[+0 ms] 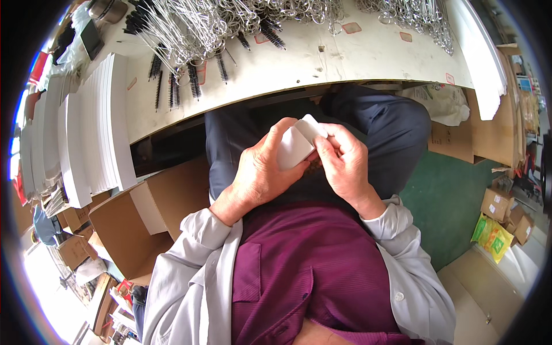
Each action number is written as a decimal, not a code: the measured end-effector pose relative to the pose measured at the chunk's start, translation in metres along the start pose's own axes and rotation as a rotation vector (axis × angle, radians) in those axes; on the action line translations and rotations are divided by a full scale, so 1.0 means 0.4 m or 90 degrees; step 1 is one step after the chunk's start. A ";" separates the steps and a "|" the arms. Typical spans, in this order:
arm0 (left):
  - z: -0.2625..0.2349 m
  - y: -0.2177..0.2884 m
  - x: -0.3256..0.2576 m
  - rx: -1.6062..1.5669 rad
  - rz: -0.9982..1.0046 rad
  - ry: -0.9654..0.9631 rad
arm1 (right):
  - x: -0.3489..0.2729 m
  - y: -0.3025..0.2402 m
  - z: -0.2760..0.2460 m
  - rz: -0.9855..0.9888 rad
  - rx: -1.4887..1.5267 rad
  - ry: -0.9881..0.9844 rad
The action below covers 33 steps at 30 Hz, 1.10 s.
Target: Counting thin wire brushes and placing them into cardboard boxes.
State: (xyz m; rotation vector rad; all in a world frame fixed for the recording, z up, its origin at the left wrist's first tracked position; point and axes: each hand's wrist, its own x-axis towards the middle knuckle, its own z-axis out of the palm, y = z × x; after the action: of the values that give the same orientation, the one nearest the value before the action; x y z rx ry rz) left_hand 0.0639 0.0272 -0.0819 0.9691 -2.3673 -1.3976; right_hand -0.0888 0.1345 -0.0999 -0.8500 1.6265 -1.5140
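Note:
Over my lap, my left hand [260, 171] is wrapped round a small white carton [294, 149], its thumb along one side and its fingers underneath. The carton's white end flap [311, 128] stands out at the far right end. My right hand [346, 163] pinches that flap between thumb and fingers. Whether anything lies inside the carton cannot be seen. On the worktable ahead lies a big heap of wire-handled brushes [192, 26] with looped ends, and some black bristle heads [174, 91] point toward me.
The worktable [276, 77] has its near edge just beyond my hands. Stacked flat white cartons [106, 123] stand at its left, with white board [483, 63] at its right. An open brown cardboard box [129, 221] sits at my left. A yellow-green packet [493, 237] lies at the right.

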 end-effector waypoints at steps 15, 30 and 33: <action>0.016 -0.029 0.002 0.009 0.053 -0.001 | -0.004 -0.016 0.008 0.049 -0.100 -0.062; 0.040 -0.031 -0.012 0.058 -0.015 0.035 | -0.017 -0.013 0.042 0.041 -0.072 -0.058; 0.047 -0.035 -0.013 0.084 0.012 0.061 | -0.003 -0.017 0.046 0.165 0.043 -0.053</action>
State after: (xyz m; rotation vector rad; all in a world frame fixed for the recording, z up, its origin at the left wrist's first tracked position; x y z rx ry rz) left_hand 0.0646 0.0391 -0.1030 1.0213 -2.4156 -1.1720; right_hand -0.0722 0.1257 -0.0935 -0.6287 1.5502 -1.3269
